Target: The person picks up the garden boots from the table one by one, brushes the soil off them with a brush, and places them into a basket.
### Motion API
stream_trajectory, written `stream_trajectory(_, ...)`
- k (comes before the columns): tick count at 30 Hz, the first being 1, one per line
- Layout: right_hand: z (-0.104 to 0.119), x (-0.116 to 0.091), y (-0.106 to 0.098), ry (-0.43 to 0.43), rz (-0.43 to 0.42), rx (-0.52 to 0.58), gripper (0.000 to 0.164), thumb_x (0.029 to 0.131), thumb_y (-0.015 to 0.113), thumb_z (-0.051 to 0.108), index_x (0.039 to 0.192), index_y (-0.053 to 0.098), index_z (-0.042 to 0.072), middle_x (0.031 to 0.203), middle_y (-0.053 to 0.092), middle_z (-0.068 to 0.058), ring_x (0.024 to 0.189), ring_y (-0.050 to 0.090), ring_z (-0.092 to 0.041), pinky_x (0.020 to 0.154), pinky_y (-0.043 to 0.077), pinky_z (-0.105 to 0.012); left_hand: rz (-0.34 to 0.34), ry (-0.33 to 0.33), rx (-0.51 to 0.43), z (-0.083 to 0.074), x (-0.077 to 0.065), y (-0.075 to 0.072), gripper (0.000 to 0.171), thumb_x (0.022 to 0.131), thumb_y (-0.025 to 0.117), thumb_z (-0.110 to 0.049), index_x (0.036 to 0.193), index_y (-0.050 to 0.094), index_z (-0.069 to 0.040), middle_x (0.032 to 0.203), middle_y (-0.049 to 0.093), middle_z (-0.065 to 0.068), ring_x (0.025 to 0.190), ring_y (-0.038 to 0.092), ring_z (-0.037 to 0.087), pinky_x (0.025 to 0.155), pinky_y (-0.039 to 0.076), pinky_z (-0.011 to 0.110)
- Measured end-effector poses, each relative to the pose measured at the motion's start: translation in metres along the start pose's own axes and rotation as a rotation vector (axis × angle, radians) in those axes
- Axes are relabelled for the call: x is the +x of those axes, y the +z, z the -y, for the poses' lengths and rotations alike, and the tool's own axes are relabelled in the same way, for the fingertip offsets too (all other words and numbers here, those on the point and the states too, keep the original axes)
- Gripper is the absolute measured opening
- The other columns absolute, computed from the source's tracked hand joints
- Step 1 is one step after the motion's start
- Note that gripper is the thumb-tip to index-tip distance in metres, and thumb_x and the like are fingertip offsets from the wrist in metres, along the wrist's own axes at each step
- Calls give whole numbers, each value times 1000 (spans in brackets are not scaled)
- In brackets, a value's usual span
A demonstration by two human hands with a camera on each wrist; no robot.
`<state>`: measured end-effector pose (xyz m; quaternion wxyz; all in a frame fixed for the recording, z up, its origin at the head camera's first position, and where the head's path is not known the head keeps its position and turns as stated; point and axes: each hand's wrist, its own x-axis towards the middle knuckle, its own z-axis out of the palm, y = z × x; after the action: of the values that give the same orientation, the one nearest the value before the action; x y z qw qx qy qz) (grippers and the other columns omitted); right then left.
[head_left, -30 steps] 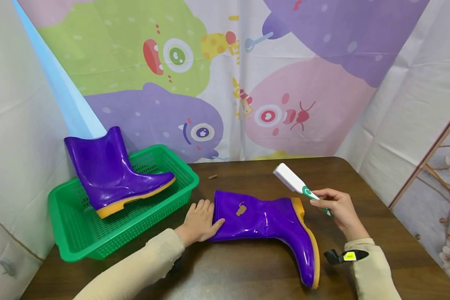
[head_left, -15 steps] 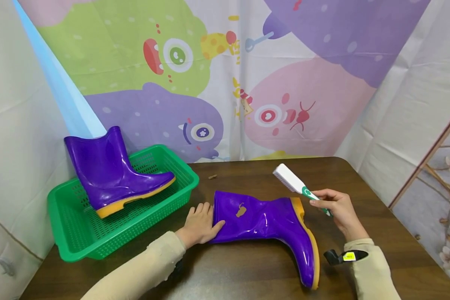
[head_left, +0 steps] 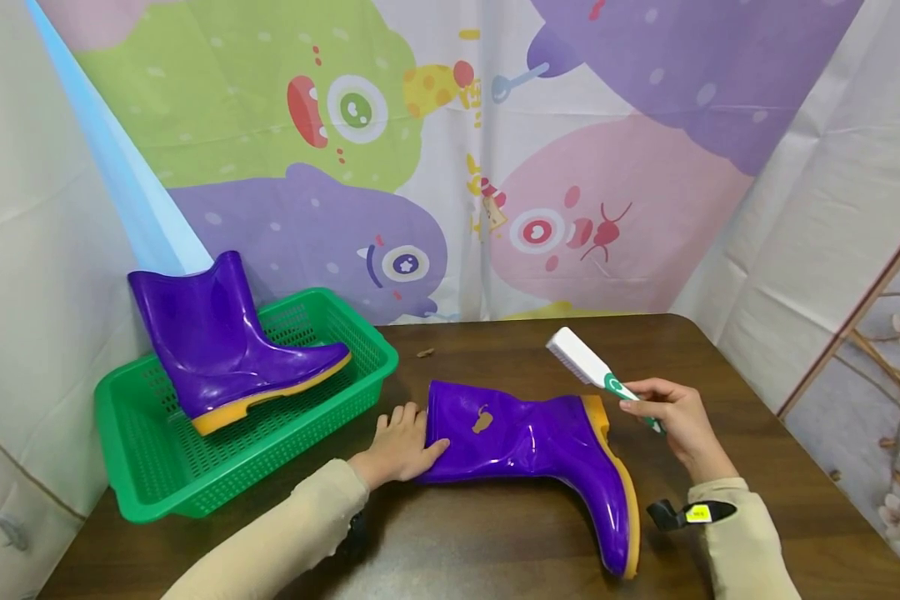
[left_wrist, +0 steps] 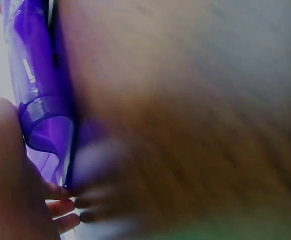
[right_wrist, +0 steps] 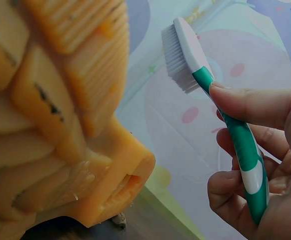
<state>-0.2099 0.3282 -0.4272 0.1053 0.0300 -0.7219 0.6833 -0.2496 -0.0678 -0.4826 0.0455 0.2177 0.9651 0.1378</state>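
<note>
A purple rubber boot (head_left: 495,429) with a yellow sole lies on its side on the dark wooden table, its toe pointing toward the front. A brown smear (head_left: 482,419) marks its shaft. My left hand (head_left: 401,446) rests at the boot's top opening, thumb on the shaft and fingers extended beside the rim. In the left wrist view, the fingertips (left_wrist: 68,222) are down near the table by the opening. My right hand (head_left: 678,425) grips the green-and-white handle of a scrub brush (head_left: 581,358), held up beyond the heel. White bristles (right_wrist: 178,62) face the yellow sole (right_wrist: 80,125) in the right wrist view.
At left, a green perforated basket (head_left: 247,475) holds a second purple boot (head_left: 202,333), standing tilted with its toe toward the right. A small brown bit (head_left: 425,353) lies on the table (head_left: 487,542) behind the lying boot. A cartoon-print curtain (head_left: 465,250) hangs along the back.
</note>
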Motion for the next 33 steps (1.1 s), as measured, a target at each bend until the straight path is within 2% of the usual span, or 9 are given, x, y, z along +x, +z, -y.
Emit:
stream_trajectory(6,0,0,0,1,5,6,29,79,73,-13,87,81,13,69,67,4,59,59,-8,52,50,-20,21,-53,-142,0,5,-3,70,95,58,-46,139,47,7,132,43,23,124,36,40,95,31,56)
stream_trajectory(12,0,0,0,10,5,3,28,80,73,-13,88,81,12,71,67,3,61,60,-8,54,52,-22,27,-71,-306,-4,2,-16,63,92,65,-31,136,48,11,124,45,23,117,39,41,93,34,56)
stream_trajectory(16,-1,0,0,14,5,-2,26,79,74,-13,89,81,11,71,67,3,61,60,-8,55,52,-22,9,-104,-499,-6,2,-21,56,89,67,-14,133,48,14,120,46,26,115,41,43,98,35,57)
stream_trajectory(19,-1,-1,0,17,4,-4,26,80,74,-12,89,81,11,71,67,3,61,60,-9,54,52,-22,-11,-130,-682,-7,3,-21,51,87,67,-2,130,49,16,116,48,25,113,44,41,101,38,54)
stream_trajectory(23,-2,-1,0,19,6,-3,26,80,74,-12,89,81,11,71,67,3,61,60,-9,54,51,-22,-24,-150,-941,-6,3,-20,47,84,64,8,128,48,17,109,55,23,101,57,33,90,49,41)
stream_trajectory(27,-2,-1,0,15,12,3,26,80,73,-12,89,81,11,71,68,3,61,61,-8,54,51,-21,27,-176,-1150,-5,3,-21,49,86,58,14,132,42,17,108,59,22,92,62,25,80,53,34)
stream_trajectory(33,-2,-1,-1,8,17,13,26,80,73,-13,89,81,11,71,68,3,63,62,-8,55,52,-21,118,-209,-1320,2,5,-22,54,91,51,16,141,32,17,117,62,27,95,65,23,90,55,45)
